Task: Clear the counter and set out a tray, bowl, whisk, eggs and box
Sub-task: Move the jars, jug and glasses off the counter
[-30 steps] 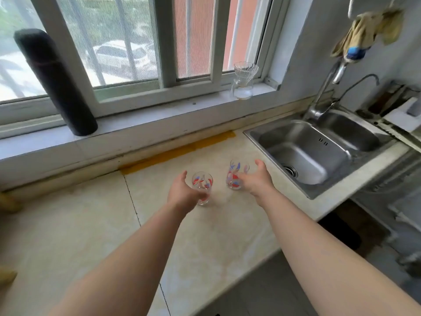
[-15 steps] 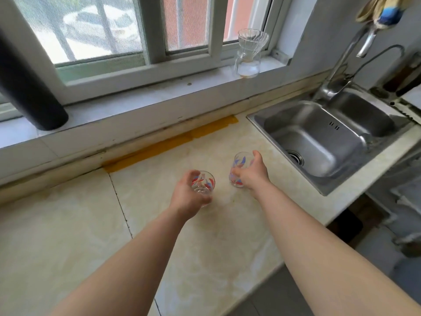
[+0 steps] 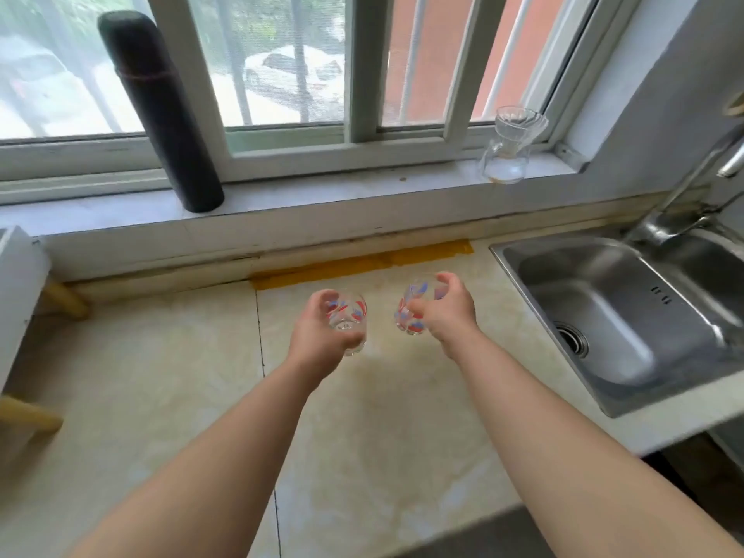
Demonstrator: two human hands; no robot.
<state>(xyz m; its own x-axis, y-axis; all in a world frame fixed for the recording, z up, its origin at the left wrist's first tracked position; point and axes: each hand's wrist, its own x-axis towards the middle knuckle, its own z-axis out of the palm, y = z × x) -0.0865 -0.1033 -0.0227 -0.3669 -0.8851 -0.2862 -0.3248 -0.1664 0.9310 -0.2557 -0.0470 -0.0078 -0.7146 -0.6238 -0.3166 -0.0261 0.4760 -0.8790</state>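
Note:
Two small clear glasses with red and blue patterns are in my hands above the cream marble counter (image 3: pixel 394 428). My left hand (image 3: pixel 318 336) is wrapped around the left glass (image 3: pixel 351 320), which stays roughly upright. My right hand (image 3: pixel 443 312) grips the right glass (image 3: pixel 412 308), which tilts toward the left. Whether the glasses touch the counter or are lifted is hard to tell; both sit near the yellow tape strip (image 3: pixel 362 263) at the back. No tray, bowl, whisk, eggs or box shows in the head view.
A steel sink (image 3: pixel 628 316) with a tap (image 3: pixel 684 187) lies at the right. On the windowsill stand a tall black flask (image 3: pixel 161 114) and a clear glass carafe (image 3: pixel 509 151). A white object (image 3: pixel 16 292) on wooden legs is at the left edge.
Both hands went from reaching beside the glasses to closing around them. The right glass has tipped to the left. The camera view has shifted left and back.

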